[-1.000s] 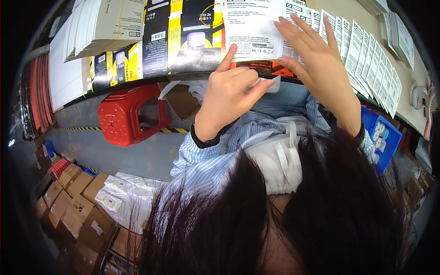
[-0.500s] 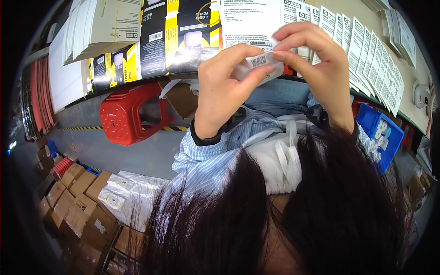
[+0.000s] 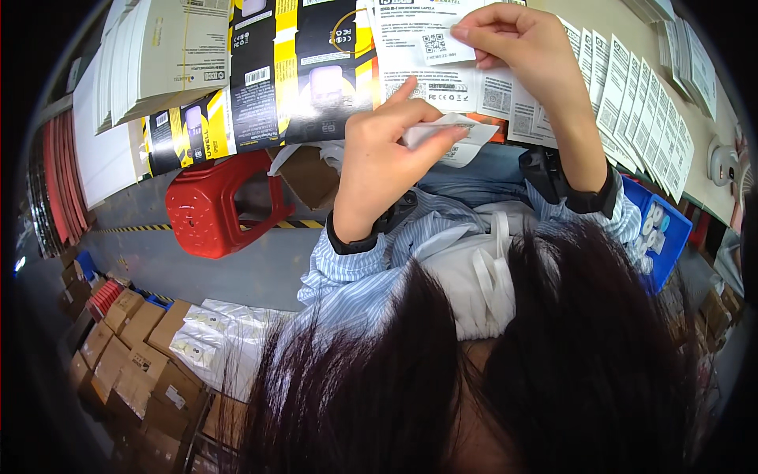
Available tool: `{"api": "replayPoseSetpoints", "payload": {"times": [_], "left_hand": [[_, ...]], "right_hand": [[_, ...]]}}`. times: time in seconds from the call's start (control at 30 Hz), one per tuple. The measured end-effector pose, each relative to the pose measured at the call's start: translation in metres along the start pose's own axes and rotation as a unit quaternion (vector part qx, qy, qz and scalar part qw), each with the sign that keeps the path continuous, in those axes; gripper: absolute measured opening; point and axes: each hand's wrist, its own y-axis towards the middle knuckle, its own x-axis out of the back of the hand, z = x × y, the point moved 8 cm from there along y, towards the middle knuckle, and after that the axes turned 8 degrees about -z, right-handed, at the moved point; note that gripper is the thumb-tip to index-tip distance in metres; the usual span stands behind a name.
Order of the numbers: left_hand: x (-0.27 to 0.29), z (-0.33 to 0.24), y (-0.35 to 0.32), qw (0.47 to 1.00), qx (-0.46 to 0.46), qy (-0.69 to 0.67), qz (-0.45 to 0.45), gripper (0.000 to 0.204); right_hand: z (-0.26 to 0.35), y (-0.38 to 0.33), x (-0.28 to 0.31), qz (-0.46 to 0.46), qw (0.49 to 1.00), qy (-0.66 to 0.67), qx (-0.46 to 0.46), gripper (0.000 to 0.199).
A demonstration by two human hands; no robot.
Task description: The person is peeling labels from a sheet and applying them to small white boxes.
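My right hand (image 3: 537, 55) pinches the edge of a small white sticker with a square code (image 3: 434, 46). The sticker is over a printed white sheet (image 3: 430, 77) on the worktable, against it or just above; I cannot tell which. Nearer to me, my left hand (image 3: 383, 150) grips a curled strip of white label paper (image 3: 467, 147) between thumb and fingers, its index finger pointing away. Part of that strip is hidden behind the thumb. Under and beside the white sheet lie flat black-and-yellow printed cartons (image 3: 264, 103).
Fanned printed white leaflets (image 3: 632, 103) cover the table's right side. A stack of white printed cards (image 3: 178, 51) stands at the left. Below the table edge are a red plastic stool (image 3: 201, 209), a blue bin (image 3: 675, 237) with small white rolls, and cardboard boxes (image 3: 150, 355).
My right hand has moved up and away from my left, carrying a sticker over the white sheet. My left hand stays near the table edge with the paper strip, its index finger now extended.
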Motion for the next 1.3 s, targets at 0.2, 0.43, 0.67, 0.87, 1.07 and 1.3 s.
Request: {"api": "replayPoseSetpoints", "payload": {"times": [0.2,0.43,0.67,0.87,1.07,1.3], "left_hand": [[-0.001,-0.003,0.0,0.999,-0.032,0.001,-0.01,0.014],[-0.004,-0.002,-0.001,0.999,-0.033,0.016,0.005,0.017],[-0.004,-0.002,-0.002,0.999,-0.04,0.021,0.008,0.017],[-0.006,-0.003,-0.004,0.997,-0.049,0.051,0.013,0.017],[0.01,-0.014,-0.014,0.986,-0.151,0.047,-0.057,0.014],[0.03,-0.02,-0.018,0.985,-0.148,0.041,-0.083,0.011]], "right_hand": [[-0.005,-0.005,-0.004,-0.044,0.998,-0.015,0.038,0.01],[-0.006,-0.006,-0.003,-0.048,0.998,-0.022,0.034,0.01],[0.009,-0.013,-0.007,-0.065,0.987,-0.107,0.098,0.011],[0.035,-0.033,-0.019,-0.167,0.865,-0.338,0.331,0.025],[0.046,-0.048,-0.033,-0.099,0.797,-0.38,0.458,0.03],[0.029,-0.074,-0.036,0.041,0.749,-0.486,0.448,0.055]]}}
